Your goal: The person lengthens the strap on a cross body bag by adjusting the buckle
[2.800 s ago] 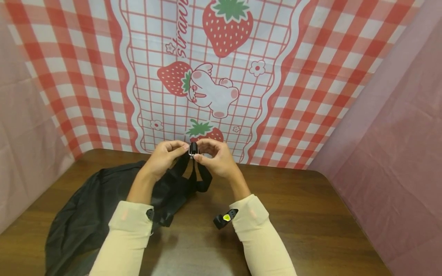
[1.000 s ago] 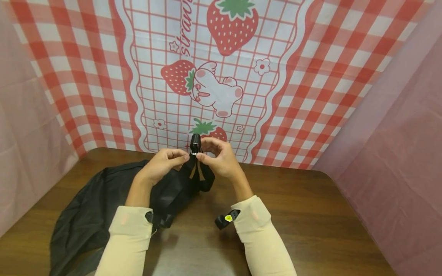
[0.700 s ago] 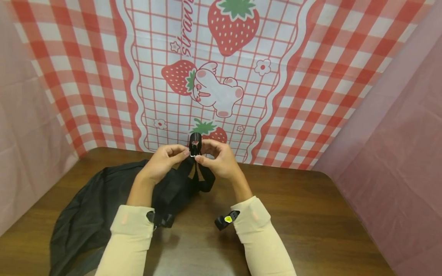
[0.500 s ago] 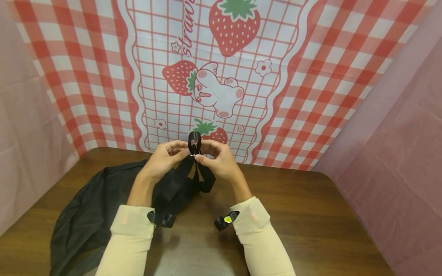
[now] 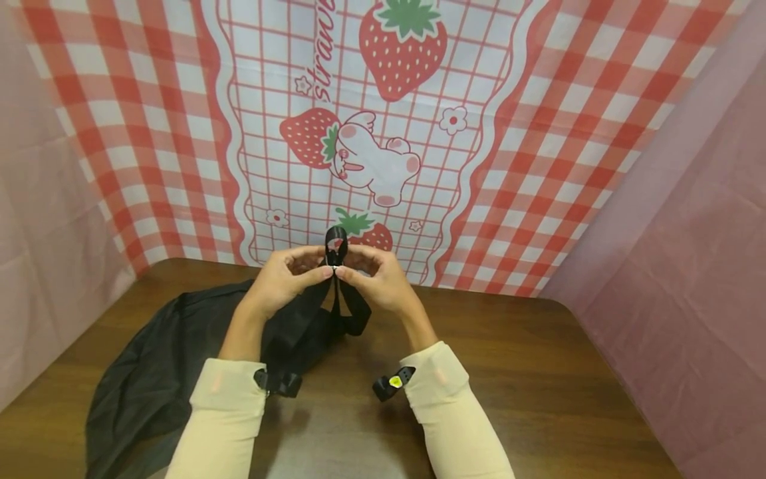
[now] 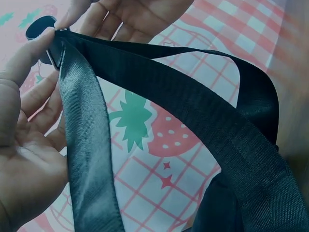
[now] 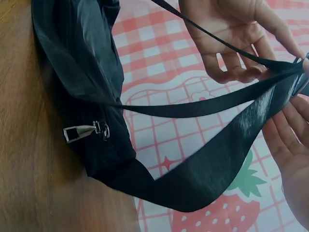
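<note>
A black bag (image 5: 173, 359) lies on the left of the table, and its webbing strap (image 6: 203, 106) rises to both hands. My left hand (image 5: 272, 283) and my right hand (image 5: 383, 279) pinch the strap at a metal slider buckle (image 6: 54, 60), thumbs almost meeting in front of it. Above the buckle a small loop of strap (image 5: 336, 233) stands up, with a see-through gap in it. Lengths of strap hang from the buckle toward the bag. In the right wrist view a silver zipper pull (image 7: 79, 132) shows on the bag.
The brown wooden table (image 5: 538, 386) carries the bag. Behind it hangs a red-and-white checked cloth (image 5: 538, 166) with strawberries, close beyond the hands. Pink cloth (image 5: 688, 266) closes off the right side, and paler cloth (image 5: 48, 199) the left. A small camera (image 5: 383, 387) sits at the right wrist.
The strap loop above the buckle has grown taller and opened wider. My left thumb has come in to the buckle, closer to my right thumb. The bag has stayed nearly in place.
</note>
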Tool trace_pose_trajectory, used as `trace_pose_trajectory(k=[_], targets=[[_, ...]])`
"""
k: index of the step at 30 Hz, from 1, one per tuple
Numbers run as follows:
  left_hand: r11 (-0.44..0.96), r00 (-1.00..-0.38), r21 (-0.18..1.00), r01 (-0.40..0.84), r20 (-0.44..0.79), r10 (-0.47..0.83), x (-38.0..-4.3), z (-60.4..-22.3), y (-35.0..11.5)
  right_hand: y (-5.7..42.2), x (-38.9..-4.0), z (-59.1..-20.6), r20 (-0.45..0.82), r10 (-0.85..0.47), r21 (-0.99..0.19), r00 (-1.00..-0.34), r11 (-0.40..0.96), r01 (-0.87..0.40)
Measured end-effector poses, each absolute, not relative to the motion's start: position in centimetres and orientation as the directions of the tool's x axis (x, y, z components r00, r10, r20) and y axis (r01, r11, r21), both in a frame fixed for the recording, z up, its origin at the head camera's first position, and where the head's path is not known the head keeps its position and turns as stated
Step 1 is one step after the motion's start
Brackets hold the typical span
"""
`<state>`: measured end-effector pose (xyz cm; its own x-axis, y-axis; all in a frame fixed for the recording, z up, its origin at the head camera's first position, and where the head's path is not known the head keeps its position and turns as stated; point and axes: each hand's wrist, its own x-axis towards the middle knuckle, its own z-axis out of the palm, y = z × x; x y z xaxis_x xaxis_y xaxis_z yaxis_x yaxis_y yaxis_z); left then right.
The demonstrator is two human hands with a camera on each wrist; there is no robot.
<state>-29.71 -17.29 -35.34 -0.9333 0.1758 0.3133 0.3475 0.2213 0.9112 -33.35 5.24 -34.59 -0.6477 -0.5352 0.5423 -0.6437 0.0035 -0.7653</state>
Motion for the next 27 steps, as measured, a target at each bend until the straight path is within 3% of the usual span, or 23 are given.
trace_pose_trajectory(k=[12, 27], targets=[[0.175, -0.916, 0.903, 0.392, 0.366, 0.162, -29.43, -35.2, -16.87, 5.38, -33.4, -35.03, 0.495, -0.584, -0.743, -0.643, 0.099, -0.662], [0.259, -0.911, 0.875, 0.409, 0.375, 0.173, -29.51, -35.08, -17.11, 5.71, -33.53, -34.84, 0.464, -0.629, -0.708, -0.623, 0.159, -0.688]])
